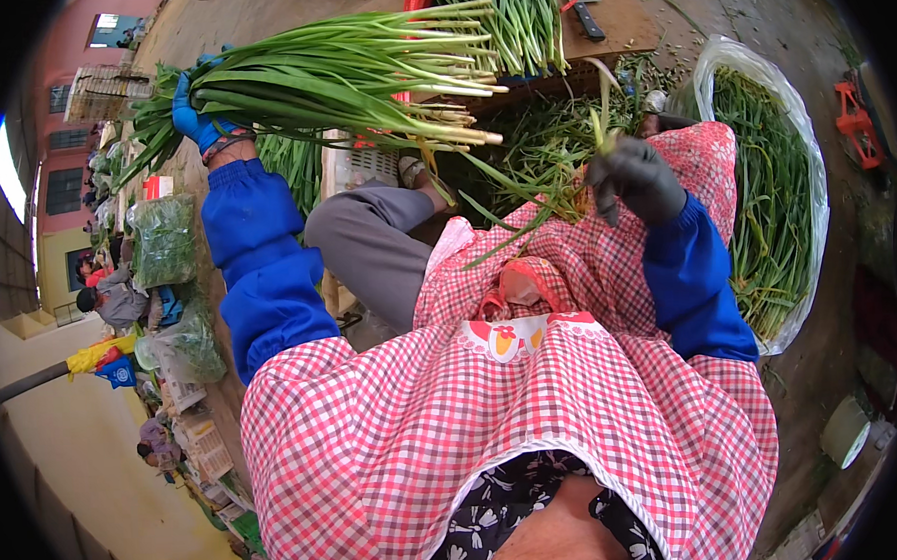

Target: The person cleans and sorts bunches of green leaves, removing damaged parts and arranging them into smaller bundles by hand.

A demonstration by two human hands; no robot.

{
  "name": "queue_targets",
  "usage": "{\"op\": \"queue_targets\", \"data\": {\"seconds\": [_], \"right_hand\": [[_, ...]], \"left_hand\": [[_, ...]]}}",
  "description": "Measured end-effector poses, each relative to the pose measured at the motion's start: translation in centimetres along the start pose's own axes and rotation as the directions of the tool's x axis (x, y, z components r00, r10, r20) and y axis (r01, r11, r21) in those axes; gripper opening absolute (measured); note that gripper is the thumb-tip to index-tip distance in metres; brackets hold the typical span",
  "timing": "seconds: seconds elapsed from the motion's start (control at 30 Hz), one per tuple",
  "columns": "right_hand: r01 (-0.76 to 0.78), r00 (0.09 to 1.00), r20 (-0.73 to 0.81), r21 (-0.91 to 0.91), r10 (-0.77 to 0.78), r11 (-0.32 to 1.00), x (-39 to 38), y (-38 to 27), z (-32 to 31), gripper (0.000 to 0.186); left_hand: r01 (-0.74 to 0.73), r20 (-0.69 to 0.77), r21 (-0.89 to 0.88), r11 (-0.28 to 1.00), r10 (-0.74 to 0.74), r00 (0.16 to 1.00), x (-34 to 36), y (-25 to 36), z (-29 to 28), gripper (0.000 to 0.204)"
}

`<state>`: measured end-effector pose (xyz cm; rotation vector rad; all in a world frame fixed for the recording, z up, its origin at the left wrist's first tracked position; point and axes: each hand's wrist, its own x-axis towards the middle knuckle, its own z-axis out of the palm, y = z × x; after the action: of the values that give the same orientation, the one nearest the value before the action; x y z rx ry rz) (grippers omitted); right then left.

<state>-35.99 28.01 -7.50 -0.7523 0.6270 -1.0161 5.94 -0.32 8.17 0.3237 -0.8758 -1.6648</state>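
My left hand (pixel 196 116), in a blue glove, is closed around the leafy end of a thick bunch of garlic chives (pixel 349 74). The pale stem ends point right, and some thin loose leaves droop below them. On the right, my right hand (pixel 644 181) in a dark grey glove has its fingers drawn together on a yellowish-green leaf (pixel 602 128). That leaf sticks up from the fingertips, apart from the bunch. Between and beyond my hands lies a heap of loose, partly yellowed leaves (pixel 533 151).
Another bunch of chives (pixel 508 27) lies at the far side, beside a board (pixel 622 12) with a black-handled knife (pixel 587 19). A clear plastic bag (pixel 814 164) full of greens stands at my right. A white crate (pixel 363 167) is by my knee. People and produce line the left.
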Motion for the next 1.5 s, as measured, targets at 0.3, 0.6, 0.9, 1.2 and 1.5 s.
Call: {"op": "queue_targets", "data": {"seconds": [0.3, 0.6, 0.9, 1.2, 1.5], "right_hand": [[0.081, 0.978, -0.128, -0.498, -0.166, 0.863, 5.0, 4.1, 1.5, 0.068], [-0.023, 0.996, -0.086, -0.306, -0.003, 0.952, 5.1, 2.3, 5.2, 0.022], [-0.165, 0.974, -0.180, -0.979, -0.138, 0.116, 0.4, 5.6, -3.5, 0.039], [0.221, 0.952, -0.148, -0.276, -0.269, 0.935, 13.3, 4.6, 8.0, 0.060], [0.015, 1.000, 0.025, -0.017, -0.014, 1.000, 8.1, 3.3, 6.1, 0.022]], "left_hand": [[0.098, -0.081, 0.005, 0.995, -0.098, 0.992, 1.0, 1.5, -2.6, 0.038], [-0.099, -0.361, 0.313, 0.945, 0.215, 0.908, 2.4, 2.1, 0.9, 0.031], [-0.198, -0.449, 0.360, 0.912, 0.355, 0.820, 3.3, 3.6, -0.2, 0.028], [-0.192, -0.503, 0.322, 0.927, 0.339, 0.795, 2.5, 0.7, 2.6, 0.034], [-0.117, -0.609, 0.376, 0.919, 0.340, 0.717, 1.9, -0.1, 2.0, 0.037]]}}
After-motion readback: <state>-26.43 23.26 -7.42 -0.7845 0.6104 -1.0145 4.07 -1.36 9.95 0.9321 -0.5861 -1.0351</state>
